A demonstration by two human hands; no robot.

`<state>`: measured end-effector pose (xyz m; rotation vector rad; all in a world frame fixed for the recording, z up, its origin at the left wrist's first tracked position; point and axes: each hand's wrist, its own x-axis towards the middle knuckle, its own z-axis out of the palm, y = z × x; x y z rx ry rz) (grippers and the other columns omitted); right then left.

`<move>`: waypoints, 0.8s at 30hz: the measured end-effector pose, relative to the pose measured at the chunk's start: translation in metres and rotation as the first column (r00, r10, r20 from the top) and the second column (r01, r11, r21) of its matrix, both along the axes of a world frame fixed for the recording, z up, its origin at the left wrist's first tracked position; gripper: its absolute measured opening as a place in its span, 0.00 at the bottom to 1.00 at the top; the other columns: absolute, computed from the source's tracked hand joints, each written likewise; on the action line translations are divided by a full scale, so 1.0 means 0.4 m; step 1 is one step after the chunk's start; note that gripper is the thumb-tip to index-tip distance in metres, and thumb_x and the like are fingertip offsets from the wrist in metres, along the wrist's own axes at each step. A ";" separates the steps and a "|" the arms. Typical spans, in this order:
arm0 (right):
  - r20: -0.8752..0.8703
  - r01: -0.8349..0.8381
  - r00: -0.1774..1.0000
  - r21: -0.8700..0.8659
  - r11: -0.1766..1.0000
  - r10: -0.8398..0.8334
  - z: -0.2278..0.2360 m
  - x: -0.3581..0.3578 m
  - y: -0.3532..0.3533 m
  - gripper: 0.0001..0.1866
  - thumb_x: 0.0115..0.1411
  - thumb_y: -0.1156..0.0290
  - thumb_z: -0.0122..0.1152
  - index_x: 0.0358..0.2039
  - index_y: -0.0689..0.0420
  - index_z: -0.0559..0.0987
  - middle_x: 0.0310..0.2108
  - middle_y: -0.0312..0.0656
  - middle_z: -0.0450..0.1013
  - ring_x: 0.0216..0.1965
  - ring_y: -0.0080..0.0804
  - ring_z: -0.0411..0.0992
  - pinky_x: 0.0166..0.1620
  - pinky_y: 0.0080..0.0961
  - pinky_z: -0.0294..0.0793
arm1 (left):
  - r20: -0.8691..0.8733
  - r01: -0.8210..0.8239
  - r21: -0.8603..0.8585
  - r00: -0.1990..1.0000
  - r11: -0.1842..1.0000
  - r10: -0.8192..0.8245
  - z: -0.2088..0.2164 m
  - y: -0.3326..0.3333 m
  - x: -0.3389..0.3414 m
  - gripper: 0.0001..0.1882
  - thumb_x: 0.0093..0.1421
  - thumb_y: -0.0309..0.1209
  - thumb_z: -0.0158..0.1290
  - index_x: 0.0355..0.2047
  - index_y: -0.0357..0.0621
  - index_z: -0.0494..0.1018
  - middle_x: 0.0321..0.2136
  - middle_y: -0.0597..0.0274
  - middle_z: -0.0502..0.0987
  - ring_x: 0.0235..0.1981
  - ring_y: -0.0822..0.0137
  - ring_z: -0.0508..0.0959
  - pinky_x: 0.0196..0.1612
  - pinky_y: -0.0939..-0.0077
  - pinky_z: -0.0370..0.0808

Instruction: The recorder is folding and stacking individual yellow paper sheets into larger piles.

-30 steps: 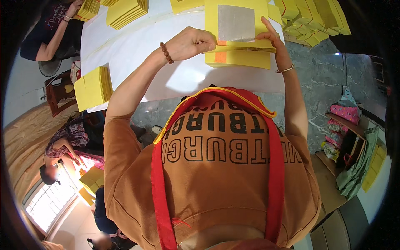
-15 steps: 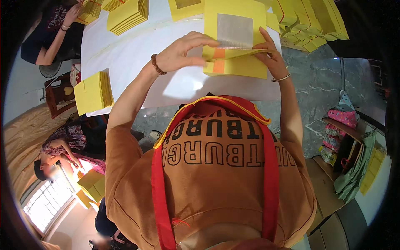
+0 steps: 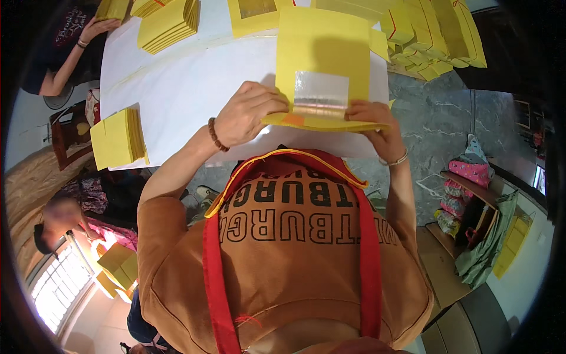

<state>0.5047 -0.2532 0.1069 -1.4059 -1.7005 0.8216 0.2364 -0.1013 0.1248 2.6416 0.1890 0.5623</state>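
Note:
A long yellow paper piece point(image 3: 322, 47) with a clear film window lies before me on the white table, its near end raised as a folded edge. My left hand point(image 3: 250, 112) is closed on the left end of that edge, beside an orange patch. At the right end, my right hand point(image 3: 377, 124) grips it too, fingers on top and thumb hidden beneath. The film between my hands is creased and shiny.
Yellow paper stacks stand on the table: one at the left point(image 3: 118, 138), one at the back left point(image 3: 168, 26). Bundles tied with red bands point(image 3: 424, 32) are piled at the right. A co-worker's hand point(image 3: 97, 28) holds yellow paper at the far left. Another person sits at the lower left.
Both hands have drawn the yellow paper toward me, to the table's near edge. Its near end, flat before, is now lifted and held at both ends.

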 end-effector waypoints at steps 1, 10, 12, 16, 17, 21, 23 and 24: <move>-0.022 0.024 0.999 0.055 0.998 -0.023 -0.005 -0.012 -0.007 0.10 0.48 0.72 0.61 0.34 0.53 0.77 0.39 0.35 0.73 0.44 0.31 0.69 0.45 0.28 0.58 | -0.023 -0.010 -0.107 1.000 0.994 0.008 0.001 -0.006 -0.012 0.08 0.52 0.24 0.49 0.35 0.43 0.71 0.30 0.61 0.75 0.36 0.64 0.72 0.43 0.70 0.63; -0.368 0.463 0.766 -0.251 0.850 -0.526 -0.011 -0.091 0.015 0.15 0.52 0.72 0.60 0.40 0.61 0.72 0.31 0.38 0.73 0.29 0.22 0.71 0.31 0.17 0.67 | -0.143 -0.298 -0.866 0.917 0.400 0.374 -0.045 -0.020 0.038 0.15 0.63 0.38 0.42 0.37 0.38 0.71 0.18 0.64 0.72 0.20 0.70 0.70 0.27 0.75 0.66; -0.461 0.493 0.675 -0.300 0.817 -0.576 0.014 -0.109 0.043 0.17 0.52 0.73 0.60 0.42 0.63 0.71 0.29 0.38 0.73 0.27 0.18 0.70 0.29 0.13 0.67 | -0.230 -0.352 -0.882 0.902 0.314 0.366 -0.039 -0.005 0.045 0.15 0.63 0.38 0.43 0.37 0.38 0.71 0.18 0.67 0.71 0.20 0.75 0.68 0.25 0.79 0.65; -0.248 0.609 0.710 -0.253 0.751 -0.659 0.035 -0.108 0.061 0.20 0.52 0.73 0.60 0.46 0.60 0.69 0.23 0.32 0.69 0.19 0.13 0.62 0.22 0.11 0.60 | -0.353 -0.414 -0.902 0.870 0.120 0.344 -0.051 0.012 0.056 0.15 0.62 0.38 0.44 0.34 0.36 0.72 0.17 0.71 0.68 0.16 0.82 0.63 0.20 0.87 0.61; -0.068 0.593 0.785 -0.203 0.779 -0.615 0.031 -0.100 0.061 0.19 0.52 0.73 0.60 0.45 0.60 0.71 0.21 0.30 0.67 0.17 0.12 0.58 0.20 0.12 0.57 | -0.356 -0.415 -0.903 0.869 0.114 0.344 -0.049 0.016 0.057 0.15 0.62 0.38 0.44 0.34 0.36 0.72 0.17 0.71 0.68 0.16 0.82 0.63 0.20 0.87 0.61; -0.037 0.573 0.797 -0.267 0.775 -0.603 0.023 -0.092 0.067 0.16 0.51 0.72 0.61 0.42 0.58 0.74 0.17 0.29 0.63 0.16 0.13 0.52 0.19 0.13 0.53 | -0.374 -0.414 -0.908 0.869 0.062 0.324 -0.051 0.021 0.063 0.10 0.62 0.35 0.45 0.32 0.41 0.69 0.17 0.71 0.70 0.16 0.83 0.64 0.20 0.87 0.59; -0.031 0.597 0.776 -0.287 0.750 -0.630 0.020 -0.094 0.070 0.14 0.51 0.72 0.61 0.39 0.59 0.76 0.16 0.29 0.64 0.16 0.13 0.53 0.19 0.12 0.54 | -0.345 -0.382 -0.923 0.868 0.037 0.357 -0.050 0.018 0.067 0.09 0.61 0.34 0.46 0.31 0.42 0.67 0.17 0.71 0.70 0.16 0.83 0.64 0.19 0.88 0.59; -0.028 0.597 0.776 -0.290 0.748 -0.630 0.014 -0.094 0.071 0.14 0.51 0.72 0.61 0.39 0.59 0.76 0.16 0.29 0.64 0.16 0.13 0.53 0.19 0.12 0.54 | -0.347 -0.387 -0.922 0.854 0.028 0.387 -0.042 0.016 0.072 0.07 0.61 0.33 0.47 0.32 0.43 0.65 0.17 0.70 0.70 0.15 0.82 0.65 0.19 0.88 0.58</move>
